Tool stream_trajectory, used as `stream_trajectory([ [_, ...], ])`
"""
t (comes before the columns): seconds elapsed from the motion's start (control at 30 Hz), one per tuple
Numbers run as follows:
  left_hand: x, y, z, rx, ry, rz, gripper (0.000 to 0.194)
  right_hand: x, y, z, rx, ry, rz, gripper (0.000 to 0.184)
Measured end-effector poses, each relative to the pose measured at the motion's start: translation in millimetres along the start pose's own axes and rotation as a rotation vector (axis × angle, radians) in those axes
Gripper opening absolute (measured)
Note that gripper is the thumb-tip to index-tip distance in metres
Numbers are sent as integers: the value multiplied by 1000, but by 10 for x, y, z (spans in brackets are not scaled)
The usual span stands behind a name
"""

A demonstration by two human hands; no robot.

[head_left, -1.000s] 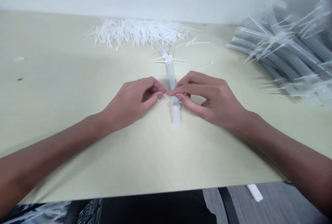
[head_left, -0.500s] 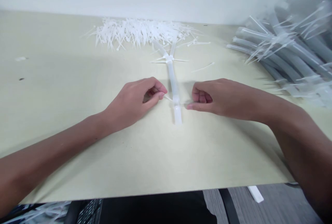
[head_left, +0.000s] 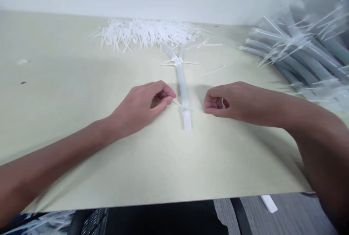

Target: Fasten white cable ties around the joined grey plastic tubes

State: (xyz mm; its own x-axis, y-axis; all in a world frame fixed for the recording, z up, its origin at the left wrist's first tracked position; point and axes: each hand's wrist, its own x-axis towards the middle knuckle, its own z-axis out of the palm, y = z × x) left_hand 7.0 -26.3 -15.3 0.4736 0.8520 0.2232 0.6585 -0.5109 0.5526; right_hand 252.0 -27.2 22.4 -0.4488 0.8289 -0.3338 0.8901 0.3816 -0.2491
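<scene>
A translucent Y-shaped tube (head_left: 182,86) lies on the table, its two branches pointing away from me and its single leg toward me. Thin zip ties stick out sideways at its fork. My left hand (head_left: 148,106) pinches the end of a white zip tie (head_left: 177,102) that reaches the lower leg from the left. To the right of the leg, apart from it, my right hand (head_left: 223,100) is closed with thumb against fingers. A bit of white zip tie (head_left: 223,103) shows inside its curl; whether this strip reaches the tube is too faint to tell.
A heap of white zip ties (head_left: 141,33) lies along the wall behind the tube. One loose tie (head_left: 216,69) lies to its right. Several tied grey-clear tubes (head_left: 308,53) are piled at the right. The table's front edge (head_left: 152,204) runs close to me.
My right hand has moved slightly right, away from the tube, and a white bit of tie now shows within its fingers. My left hand and the tube have stayed nearly still.
</scene>
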Motion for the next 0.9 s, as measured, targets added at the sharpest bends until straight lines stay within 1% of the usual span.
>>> stream_trajectory([
  [0.1, 4, 4, 5, 0, -2, -4, 12, 1, 0, 24, -17, 30, -15, 13],
  [0.2, 3, 9, 12, -3, -4, -9, 12, 4, -9, 47, -18, 112, -28, 11],
  [0.3, 1, 14, 13, 0, -4, -10, 11, 5, -41, 50, 23, 195, -61, 7],
  [0.47, -3, 21, 5, 7, -5, -13, 12, 0, -125, 26, 104, 287, -132, 5],
  [0.57, -9, 25, -1, 1, -14, -12, 12, -11, -167, 11, 140, 338, -150, 6],
  [0.7, -11, 33, -4, 1, -19, -10, 15, -9, -208, 24, 190, 359, -170, 5],
  [0.8, -7, 41, -1, 1, -25, -8, 14, 12, -237, 68, 229, 360, -203, 6],
  [0.9, -6, 49, 0, 6, -26, -4, 13, 30, -263, 123, 257, 390, -241, 9],
])
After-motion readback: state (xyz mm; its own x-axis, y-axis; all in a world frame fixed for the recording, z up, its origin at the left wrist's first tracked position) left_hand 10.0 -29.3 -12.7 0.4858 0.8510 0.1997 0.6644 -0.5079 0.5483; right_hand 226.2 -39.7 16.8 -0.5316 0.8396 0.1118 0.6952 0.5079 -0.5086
